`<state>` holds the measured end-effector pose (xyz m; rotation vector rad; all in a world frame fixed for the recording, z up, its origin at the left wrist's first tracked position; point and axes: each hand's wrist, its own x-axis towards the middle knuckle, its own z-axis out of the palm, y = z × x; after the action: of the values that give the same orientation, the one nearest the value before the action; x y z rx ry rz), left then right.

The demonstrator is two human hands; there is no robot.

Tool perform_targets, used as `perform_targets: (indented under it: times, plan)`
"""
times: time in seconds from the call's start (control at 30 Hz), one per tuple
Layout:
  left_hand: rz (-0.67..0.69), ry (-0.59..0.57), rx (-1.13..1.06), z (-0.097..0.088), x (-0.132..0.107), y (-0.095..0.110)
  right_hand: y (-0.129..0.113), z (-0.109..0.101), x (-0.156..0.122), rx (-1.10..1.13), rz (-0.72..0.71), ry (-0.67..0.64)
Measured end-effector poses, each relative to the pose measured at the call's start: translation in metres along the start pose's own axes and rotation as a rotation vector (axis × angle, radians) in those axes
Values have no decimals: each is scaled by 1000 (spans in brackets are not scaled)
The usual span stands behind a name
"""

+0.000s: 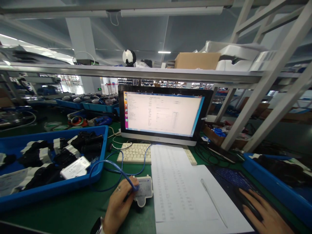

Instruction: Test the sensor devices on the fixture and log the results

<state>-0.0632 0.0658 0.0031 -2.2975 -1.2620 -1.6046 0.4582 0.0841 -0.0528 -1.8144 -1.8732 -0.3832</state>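
Left hand clamped on round blue cable over white plastic module; right hand spread on black mouse; green tabletop spans module-to-blue-plastic-bin gap.

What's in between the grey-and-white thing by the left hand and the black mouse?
In the head view, white papers with a pen on top lie between them, then a sliver of dark mouse pad.

The left hand is held low near the desk's near edge, its fingers pointed forward and to the right, with thumb and forefinger drawn together in a pinch and the wrist bared below. Nearer the right edge, the right hand is laid palm down, slightly arched, its fingers stretched forward and leftward; its wrist is cut from view.
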Motion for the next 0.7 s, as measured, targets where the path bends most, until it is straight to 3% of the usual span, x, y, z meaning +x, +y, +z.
perform_targets:
  times: [0.13, 0.27, 0.43, 0.53, 0.7]
  plan:
    - [-11, 3, 4, 2, 1, 2, -6, -3, 3, 23, 9, -17]
    - [-59, 79, 20, 3, 1, 6, -24, -16, 9, -15, -47, 110]
    - [-252, 191, 66, -19, -9, 6, -54, -45, 12, -30, -136, 245]
    - [-317, 117, 245, -41, -18, 2, -86, -62, 16, 33, -79, 64]
    - [-381, -95, 513, -61, -29, -4, -150, -79, 35, -4, 121, -593]
